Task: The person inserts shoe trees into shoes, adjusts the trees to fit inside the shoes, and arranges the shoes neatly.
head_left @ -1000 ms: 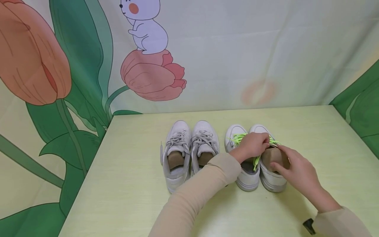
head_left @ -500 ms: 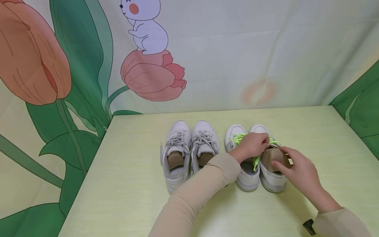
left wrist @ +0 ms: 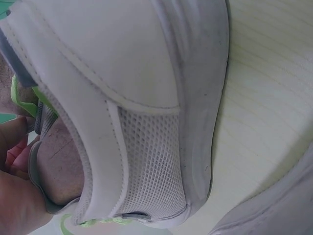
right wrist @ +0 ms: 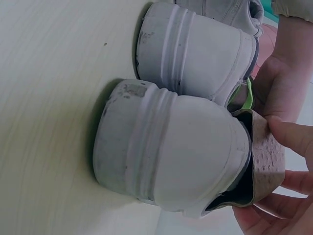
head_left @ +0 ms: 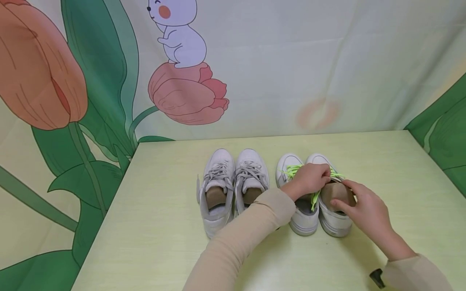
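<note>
A pair of white sneakers with bright green laces (head_left: pixel 293 171) stands on the table, toes away from me. My right hand (head_left: pixel 371 210) holds a brown shoe insert (head_left: pixel 336 192) inside the right sneaker (head_left: pixel 335 227). In the right wrist view, thumb and fingers grip the insert (right wrist: pixel 269 164) from both sides, above the heel opening. My left hand (head_left: pixel 309 178) reaches over the left sneaker (head_left: pixel 305 224) and pinches the right one near its tongue. Its curled fingertips (left wrist: pixel 14 132) show beyond the left sneaker (left wrist: pixel 132 63), which has another brown insert (left wrist: pixel 61 166).
Left of them stands another pair of white sneakers (head_left: pixel 220 159) with grey laces and brown inserts, partly behind my left sleeve (head_left: pixel 244 238). Behind the pale table (head_left: pixel 153 210) hangs a cloth backdrop (head_left: pixel 262 81) with printed tulips. A small black piece (head_left: pixel 377 278) shows at my right cuff.
</note>
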### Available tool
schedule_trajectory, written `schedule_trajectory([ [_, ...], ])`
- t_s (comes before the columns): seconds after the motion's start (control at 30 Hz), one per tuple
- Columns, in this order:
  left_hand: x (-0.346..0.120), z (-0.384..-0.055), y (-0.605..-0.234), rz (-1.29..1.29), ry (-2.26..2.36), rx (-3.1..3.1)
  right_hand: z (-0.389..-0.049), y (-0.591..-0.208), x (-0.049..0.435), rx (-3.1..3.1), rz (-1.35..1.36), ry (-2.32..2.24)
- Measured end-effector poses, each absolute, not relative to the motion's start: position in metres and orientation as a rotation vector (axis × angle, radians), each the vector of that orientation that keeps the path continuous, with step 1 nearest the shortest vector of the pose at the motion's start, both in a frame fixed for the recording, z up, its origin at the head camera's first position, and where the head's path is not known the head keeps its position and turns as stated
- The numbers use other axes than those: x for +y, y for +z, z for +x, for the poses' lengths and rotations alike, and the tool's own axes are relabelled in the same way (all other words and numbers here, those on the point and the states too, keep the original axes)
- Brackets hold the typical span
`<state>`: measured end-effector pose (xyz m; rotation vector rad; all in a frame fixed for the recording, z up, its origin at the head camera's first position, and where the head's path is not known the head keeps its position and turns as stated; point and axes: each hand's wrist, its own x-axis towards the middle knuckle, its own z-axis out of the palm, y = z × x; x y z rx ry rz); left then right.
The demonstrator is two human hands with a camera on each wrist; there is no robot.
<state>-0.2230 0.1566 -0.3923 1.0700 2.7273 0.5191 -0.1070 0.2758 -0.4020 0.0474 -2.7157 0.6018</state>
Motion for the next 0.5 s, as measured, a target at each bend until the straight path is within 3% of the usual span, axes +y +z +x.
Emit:
schedule_trajectory([
  [0.5,0.1567,-0.2220,-0.3920,1.057,0.517,2.714,-0.1079,-0.3980,0.2720,-2.774,-0.012,0.585],
])
